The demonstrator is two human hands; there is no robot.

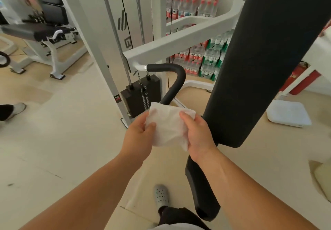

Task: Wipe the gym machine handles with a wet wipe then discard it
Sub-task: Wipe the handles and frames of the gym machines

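both hands spread the wipe [167, 125] in front of the handle [176, 81]
left hand [138, 136] pinches its 9 o'clock edge, right hand [198, 134] grips the 3 o'clock edge; handle's foam grip rises at 12 o'clock, pad [265, 59] at 2

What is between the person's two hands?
In the head view, a white wet wipe is stretched between the left hand and right hand, both pinching it, in front of the black handle.
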